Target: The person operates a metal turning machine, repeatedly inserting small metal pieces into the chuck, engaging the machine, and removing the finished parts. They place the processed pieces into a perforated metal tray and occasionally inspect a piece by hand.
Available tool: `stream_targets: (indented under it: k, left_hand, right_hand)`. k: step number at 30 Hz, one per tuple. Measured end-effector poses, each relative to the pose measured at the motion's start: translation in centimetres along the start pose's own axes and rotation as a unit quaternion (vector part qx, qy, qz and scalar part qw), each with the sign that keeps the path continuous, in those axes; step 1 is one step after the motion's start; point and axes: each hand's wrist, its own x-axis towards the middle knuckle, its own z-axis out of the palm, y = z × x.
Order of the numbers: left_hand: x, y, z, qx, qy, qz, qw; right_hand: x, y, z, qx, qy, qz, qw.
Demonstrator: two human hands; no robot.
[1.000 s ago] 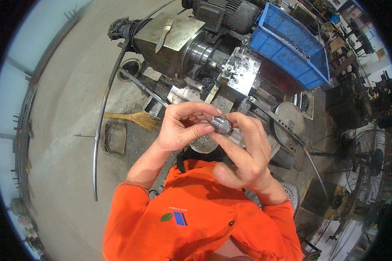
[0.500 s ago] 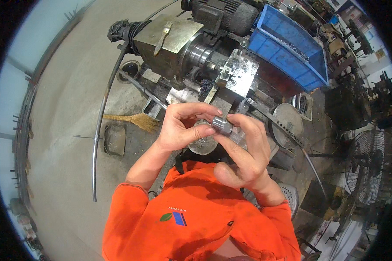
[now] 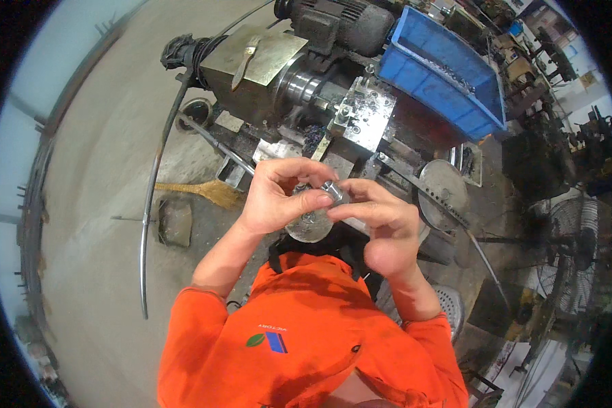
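Note:
A small shiny metal threaded fitting (image 3: pixel 335 193) is held up in front of my chest, between both hands. My left hand (image 3: pixel 270 204) pinches its left end between thumb and index finger. On the other side, the fingertips of my right hand (image 3: pixel 389 221) close round its right end and hide part of it. Beyond my hands stands a small lathe, with its chuck (image 3: pixel 299 87) and a bright metal tool block (image 3: pixel 367 117). Below the fitting is a round grey disc-like surface (image 3: pixel 309 230), partly covered by my left hand.
On the headstock (image 3: pixel 268 51) lies a paintbrush (image 3: pixel 245 63). A blue bin (image 3: pixel 435 95) with metal chips stands behind the lathe. A long metal bar (image 3: pixel 149 224) and a straw broom (image 3: pixel 214 192) are at left. A fan (image 3: pixel 566 255) stands at right.
Both hands have shifted slightly left with the fitting, which is now tilted differently. My right fingers have moved round its end and cover more of it. The view has shifted a little.

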Motion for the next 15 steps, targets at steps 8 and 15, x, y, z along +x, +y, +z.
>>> stream_targets:
  k: [8,15]
  left_hand:
    - [2.8,3.1,0.8,-0.058,-0.068,-0.036,0.995]
    - [4.5,5.7,2.3,-0.086,-0.053,-0.054,0.993]
  right_hand:
    - [1.5,-1.1,-0.5,0.407,0.003,0.069,0.911]
    - [2.2,-1.8,-1.1,0.471,-0.017,0.043,0.881]
